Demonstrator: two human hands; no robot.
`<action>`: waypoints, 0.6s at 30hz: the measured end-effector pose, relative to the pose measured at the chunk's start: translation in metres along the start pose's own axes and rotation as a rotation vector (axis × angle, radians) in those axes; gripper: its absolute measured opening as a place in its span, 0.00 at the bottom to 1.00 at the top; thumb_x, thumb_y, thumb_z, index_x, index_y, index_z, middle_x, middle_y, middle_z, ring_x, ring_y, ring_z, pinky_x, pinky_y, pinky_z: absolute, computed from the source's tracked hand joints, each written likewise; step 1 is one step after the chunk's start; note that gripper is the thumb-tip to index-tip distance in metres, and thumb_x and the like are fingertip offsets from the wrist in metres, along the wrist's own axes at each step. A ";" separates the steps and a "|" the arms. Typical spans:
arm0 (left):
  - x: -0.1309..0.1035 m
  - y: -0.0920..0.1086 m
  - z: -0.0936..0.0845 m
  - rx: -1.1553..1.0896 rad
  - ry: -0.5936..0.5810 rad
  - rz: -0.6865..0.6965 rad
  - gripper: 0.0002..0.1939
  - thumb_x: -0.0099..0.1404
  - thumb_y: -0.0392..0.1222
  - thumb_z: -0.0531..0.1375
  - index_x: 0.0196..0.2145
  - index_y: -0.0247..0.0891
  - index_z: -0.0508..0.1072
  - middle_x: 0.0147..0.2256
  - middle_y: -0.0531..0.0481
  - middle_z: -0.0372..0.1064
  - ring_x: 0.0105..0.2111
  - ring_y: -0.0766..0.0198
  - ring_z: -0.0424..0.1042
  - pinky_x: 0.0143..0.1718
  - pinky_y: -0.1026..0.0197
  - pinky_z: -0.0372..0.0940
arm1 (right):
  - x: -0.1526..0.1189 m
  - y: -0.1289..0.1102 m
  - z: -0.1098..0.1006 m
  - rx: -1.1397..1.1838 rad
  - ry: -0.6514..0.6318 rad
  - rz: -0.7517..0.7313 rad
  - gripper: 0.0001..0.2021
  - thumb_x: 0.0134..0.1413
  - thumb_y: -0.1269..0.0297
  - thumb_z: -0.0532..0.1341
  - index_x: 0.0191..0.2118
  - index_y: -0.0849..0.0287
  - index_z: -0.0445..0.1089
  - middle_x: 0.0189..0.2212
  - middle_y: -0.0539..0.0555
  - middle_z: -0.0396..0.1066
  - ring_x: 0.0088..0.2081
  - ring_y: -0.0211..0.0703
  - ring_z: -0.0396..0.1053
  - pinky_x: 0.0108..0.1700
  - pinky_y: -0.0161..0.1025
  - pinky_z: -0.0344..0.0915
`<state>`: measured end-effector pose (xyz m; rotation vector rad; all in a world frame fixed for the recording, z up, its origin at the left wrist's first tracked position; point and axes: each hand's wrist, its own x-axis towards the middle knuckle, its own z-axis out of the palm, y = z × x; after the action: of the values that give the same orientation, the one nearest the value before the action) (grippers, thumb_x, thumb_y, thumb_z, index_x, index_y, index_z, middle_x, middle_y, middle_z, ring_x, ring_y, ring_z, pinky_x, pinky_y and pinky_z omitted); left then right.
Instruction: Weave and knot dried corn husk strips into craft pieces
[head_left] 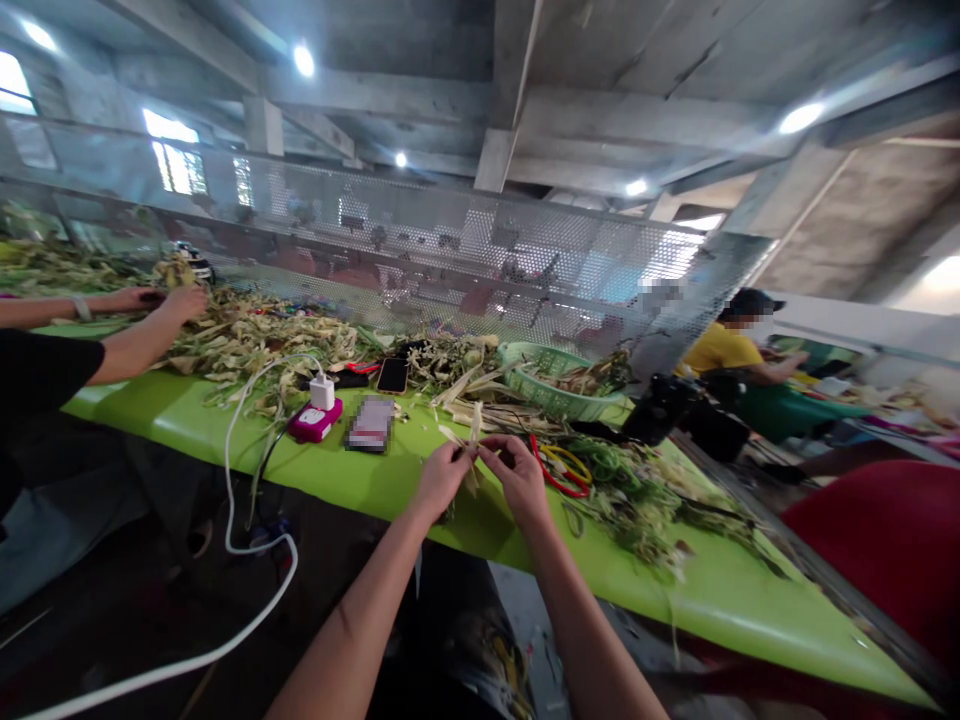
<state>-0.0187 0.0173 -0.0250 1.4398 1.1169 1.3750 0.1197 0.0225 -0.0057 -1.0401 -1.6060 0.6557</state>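
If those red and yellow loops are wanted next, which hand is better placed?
Probably the right hand: the red and yellow loops lie just beside it, while the left hand is farther away.

two phones, one green basket, one white charger

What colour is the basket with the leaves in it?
The round plastic basket is light green, head view.

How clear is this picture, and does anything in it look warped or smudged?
Head view: ceiling lights flare, the green tabletop shines, corners bow outward, the dark underside is murky, and a phone screen is pixelated.
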 end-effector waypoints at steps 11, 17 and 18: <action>0.001 -0.001 0.010 0.192 -0.136 0.048 0.10 0.61 0.43 0.57 0.31 0.37 0.76 0.31 0.43 0.74 0.33 0.56 0.70 0.36 0.59 0.59 | 0.003 0.002 0.004 -0.180 0.059 -0.160 0.03 0.49 0.65 0.62 0.29 0.56 0.71 0.28 0.51 0.67 0.31 0.42 0.64 0.34 0.38 0.60; -0.002 0.001 0.011 0.158 -0.220 0.052 0.09 0.58 0.45 0.60 0.28 0.38 0.76 0.28 0.47 0.74 0.31 0.58 0.68 0.35 0.61 0.59 | 0.004 0.011 0.004 -0.113 0.116 -0.103 0.03 0.48 0.65 0.62 0.27 0.57 0.68 0.26 0.50 0.65 0.30 0.41 0.62 0.32 0.37 0.59; -0.003 0.001 0.010 0.144 -0.230 0.050 0.09 0.58 0.46 0.60 0.27 0.38 0.75 0.28 0.47 0.73 0.30 0.58 0.68 0.34 0.61 0.59 | 0.004 0.012 0.004 -0.100 0.118 -0.093 0.04 0.48 0.65 0.62 0.27 0.57 0.68 0.27 0.50 0.65 0.30 0.41 0.63 0.31 0.37 0.59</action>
<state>-0.0084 0.0144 -0.0252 1.6930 1.0529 1.1467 0.1193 0.0320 -0.0148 -1.0504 -1.5864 0.4467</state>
